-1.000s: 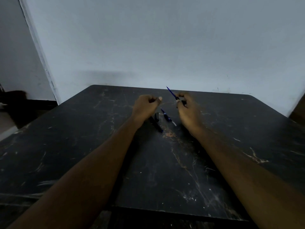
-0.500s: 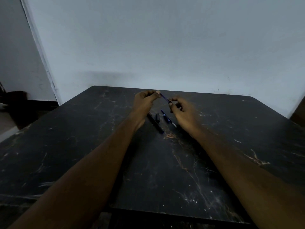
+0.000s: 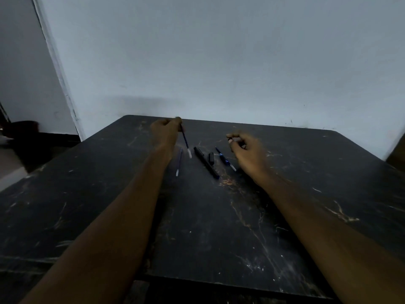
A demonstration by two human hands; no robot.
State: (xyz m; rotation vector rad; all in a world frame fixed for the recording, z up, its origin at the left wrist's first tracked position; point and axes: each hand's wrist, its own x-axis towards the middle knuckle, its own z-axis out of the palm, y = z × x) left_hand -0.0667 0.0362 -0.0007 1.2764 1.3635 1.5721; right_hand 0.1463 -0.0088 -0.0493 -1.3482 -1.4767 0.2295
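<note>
While the left hand (image 3: 166, 133) pinches a refill (image 3: 185, 140) by its top end, just above the frame's centre, the refill hangs tip-down over the counter (image 3: 109, 205). It looks light, thin, bendy and slick, so I'd say a fingertip pinch near one end suits it. The right hand (image 3: 246, 151), right of centre, has curled fingers that seem to pinch a dark bit (image 3: 229, 139). Between the hands lie a second refill (image 3: 179, 162), a black barrel (image 3: 206, 162), a cap (image 3: 211, 158) and a blue part (image 3: 225, 160), close together and easily knocked.
</note>
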